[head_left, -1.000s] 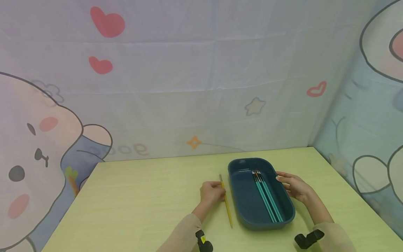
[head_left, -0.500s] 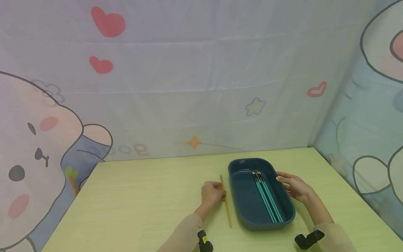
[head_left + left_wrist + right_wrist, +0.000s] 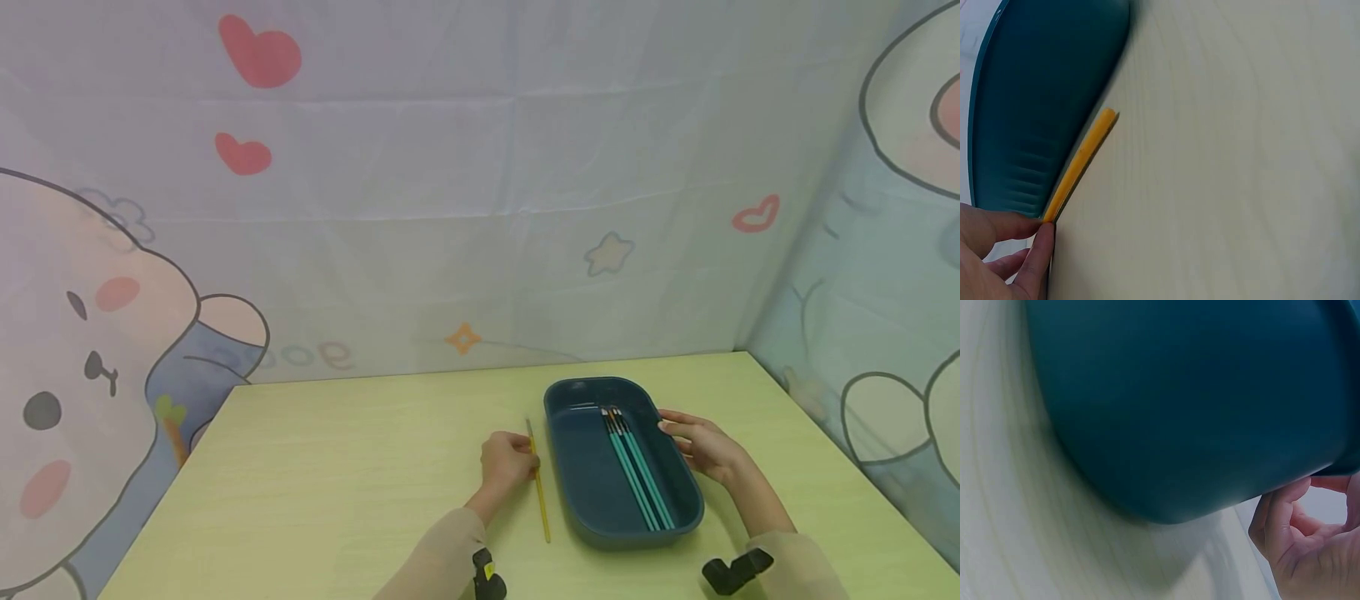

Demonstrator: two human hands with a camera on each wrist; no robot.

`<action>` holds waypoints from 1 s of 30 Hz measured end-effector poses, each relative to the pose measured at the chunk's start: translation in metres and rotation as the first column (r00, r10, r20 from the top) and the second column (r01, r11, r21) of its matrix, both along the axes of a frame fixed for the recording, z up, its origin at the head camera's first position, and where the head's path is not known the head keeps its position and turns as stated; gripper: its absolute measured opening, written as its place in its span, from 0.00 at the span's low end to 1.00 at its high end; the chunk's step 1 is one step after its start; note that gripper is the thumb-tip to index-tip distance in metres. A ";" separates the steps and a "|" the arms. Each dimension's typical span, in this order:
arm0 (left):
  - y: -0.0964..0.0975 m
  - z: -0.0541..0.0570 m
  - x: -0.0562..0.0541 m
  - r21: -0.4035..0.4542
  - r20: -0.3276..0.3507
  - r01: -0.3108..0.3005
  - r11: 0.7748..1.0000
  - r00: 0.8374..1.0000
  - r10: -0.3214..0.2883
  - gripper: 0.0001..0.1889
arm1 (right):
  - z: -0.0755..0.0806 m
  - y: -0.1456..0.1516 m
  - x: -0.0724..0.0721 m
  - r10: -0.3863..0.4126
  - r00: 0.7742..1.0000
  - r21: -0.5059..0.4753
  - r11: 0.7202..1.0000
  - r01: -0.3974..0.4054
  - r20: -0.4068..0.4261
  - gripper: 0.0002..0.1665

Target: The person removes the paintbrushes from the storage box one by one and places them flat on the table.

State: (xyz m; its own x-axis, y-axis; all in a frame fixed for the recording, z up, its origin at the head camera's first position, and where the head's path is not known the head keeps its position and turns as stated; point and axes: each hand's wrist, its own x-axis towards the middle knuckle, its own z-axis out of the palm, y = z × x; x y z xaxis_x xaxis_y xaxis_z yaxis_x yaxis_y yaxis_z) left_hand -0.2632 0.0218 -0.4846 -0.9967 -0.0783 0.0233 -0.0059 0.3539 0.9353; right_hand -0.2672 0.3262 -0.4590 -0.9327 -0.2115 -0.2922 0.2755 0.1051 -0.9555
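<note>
At the near side of the tabletop (image 3: 322, 500), your two beige sleeves (image 3: 438, 554) reach forward, each with a black wrist camera (image 3: 737, 572) on it. Past them, the near end of the yellow stick (image 3: 543, 512) points back toward you and slightly to your right; from there its long axis runs away from you, nearly parallel to the left wall of the dark blue tray (image 3: 585, 475). Your left hand (image 3: 508, 461) is the nearer one, pinching the stick between thumb and fingertip partway along its length. Whether the stick rests on the tabletop or sits just above it, you cannot tell. Only a narrow strip of wood separates it from the tray's left rim. Inside, several turquoise brushes (image 3: 632, 481) lie along the right half, tips away from you, at a similar slant; the tray's floor shows in the left half, the side toward the stick. Across it, your right hand (image 3: 701, 447) grips the tray's right rim, nearer its far end. The widest room spreads to your left, with less on the right, and beyond the far rim a strip of tabletop runs to the printed cloth (image 3: 420, 167)
</note>
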 end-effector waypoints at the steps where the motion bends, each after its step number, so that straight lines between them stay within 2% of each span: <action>1: 0.000 0.000 0.000 -0.004 -0.001 0.000 1.000 1.000 0.000 0.16 | 0.000 0.000 0.000 0.001 1.000 0.001 1.000 -0.001 -0.001 0.40; 13: 0.000 0.001 0.001 -0.088 -0.034 -0.010 0.996 0.999 0.007 0.14 | -0.001 0.000 0.000 0.004 1.000 -0.007 1.000 -0.004 0.000 0.39; 21: -0.002 0.004 0.002 -0.070 -0.024 -0.004 0.998 1.000 0.002 0.16 | -0.001 0.000 0.000 -0.003 1.000 0.003 1.000 0.003 -0.002 0.39; 30: -0.003 0.004 0.002 -0.064 0.012 -0.023 0.998 1.000 0.024 0.16 | 0.000 -0.001 -0.001 0.006 1.000 0.000 1.000 -0.006 -0.003 0.39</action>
